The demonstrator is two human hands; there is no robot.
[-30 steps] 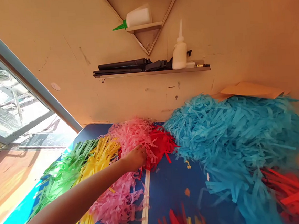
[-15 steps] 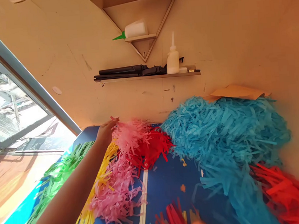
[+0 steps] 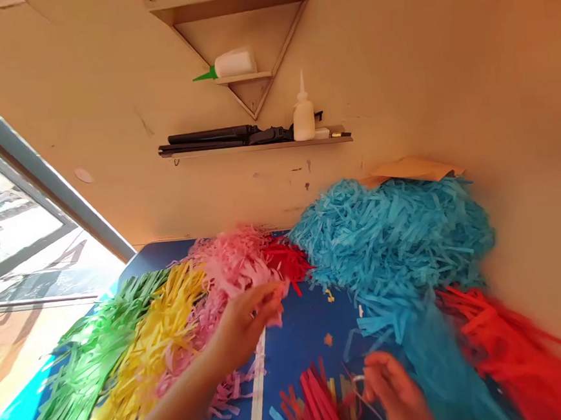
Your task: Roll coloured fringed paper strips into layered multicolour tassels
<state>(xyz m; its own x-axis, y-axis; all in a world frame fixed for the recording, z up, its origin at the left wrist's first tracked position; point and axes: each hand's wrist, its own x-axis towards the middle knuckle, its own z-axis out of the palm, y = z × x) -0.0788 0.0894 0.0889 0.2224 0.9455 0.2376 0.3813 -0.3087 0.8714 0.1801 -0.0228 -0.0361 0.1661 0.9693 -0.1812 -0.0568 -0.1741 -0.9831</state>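
Note:
My left hand pinches the end of a pink tissue-paper fringe over the middle of the blue table. Lower right, my right hand is closed, with a thin white string at its fingertips. Just left of that hand lies a small bundle of red and mixed-colour paper strips. Beneath and behind the left hand spread more pink-mauve fringes, and a red fringe sits by the wall.
Yellow fringes and green fringes cover the left side. A big blue fringe heap fills the back right, with red fringe in front. A wall shelf holds a glue bottle. A glass door stands left.
My left hand has come from the back of the pink pile toward the middle, drawing a pink fringe along. My right hand has risen further into view with the string.

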